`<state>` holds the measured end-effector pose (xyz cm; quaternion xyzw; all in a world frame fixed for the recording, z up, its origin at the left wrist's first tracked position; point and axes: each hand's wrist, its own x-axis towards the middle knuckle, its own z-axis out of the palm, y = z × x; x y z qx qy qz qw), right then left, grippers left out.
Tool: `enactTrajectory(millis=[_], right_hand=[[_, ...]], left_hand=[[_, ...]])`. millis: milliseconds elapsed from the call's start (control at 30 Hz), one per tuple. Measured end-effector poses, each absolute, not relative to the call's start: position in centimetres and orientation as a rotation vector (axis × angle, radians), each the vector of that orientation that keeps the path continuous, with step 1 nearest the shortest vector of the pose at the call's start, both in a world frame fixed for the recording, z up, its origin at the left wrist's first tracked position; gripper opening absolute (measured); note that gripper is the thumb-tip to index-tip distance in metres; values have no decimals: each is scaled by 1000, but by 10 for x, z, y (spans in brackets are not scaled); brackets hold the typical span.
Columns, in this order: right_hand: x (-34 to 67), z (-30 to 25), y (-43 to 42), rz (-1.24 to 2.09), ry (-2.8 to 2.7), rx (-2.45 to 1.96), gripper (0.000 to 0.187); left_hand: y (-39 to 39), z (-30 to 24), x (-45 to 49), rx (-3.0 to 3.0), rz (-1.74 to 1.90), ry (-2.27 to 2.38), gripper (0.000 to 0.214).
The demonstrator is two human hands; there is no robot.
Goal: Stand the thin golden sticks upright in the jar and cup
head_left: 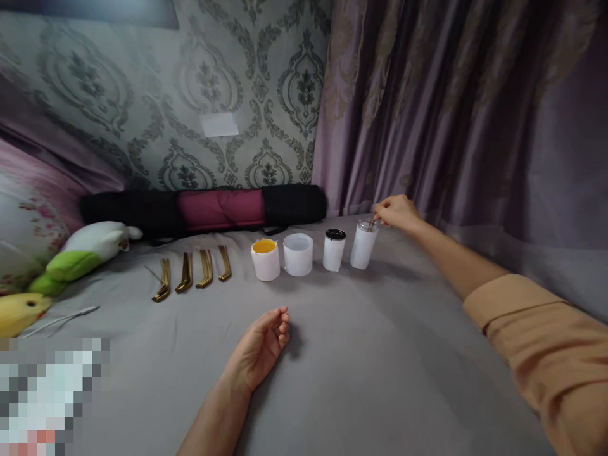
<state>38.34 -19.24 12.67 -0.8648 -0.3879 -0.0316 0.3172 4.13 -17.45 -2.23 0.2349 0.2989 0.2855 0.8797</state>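
My right hand (398, 213) reaches to the far right cup (363, 244), a tall clear-rimmed white one, and pinches a thin brown stick-like item over its mouth. My left hand (263, 345) rests on the grey sheet (361, 354) near the middle, fingers loosely curled, holding nothing. Three more white cups stand in a row to the left: one with a black rim (334, 249), one wide and empty-looking (298, 254), one with yellow contents (265, 258). Several gold bent utensils (192, 272) lie in a row left of the cups.
A black and maroon rolled mat (209, 209) lies along the patterned wall. A green and white plush toy (80, 253) and a thin metal tool (61, 318) sit at the left. Purple curtains (451, 107) hang at the right.
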Motion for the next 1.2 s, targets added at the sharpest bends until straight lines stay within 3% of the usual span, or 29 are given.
enactTrajectory(millis=[1200], right_hand=[[402,110,-188,-100,-1028,-2309,24]], left_hand=[[-174,-20,42,481,591,629,10]])
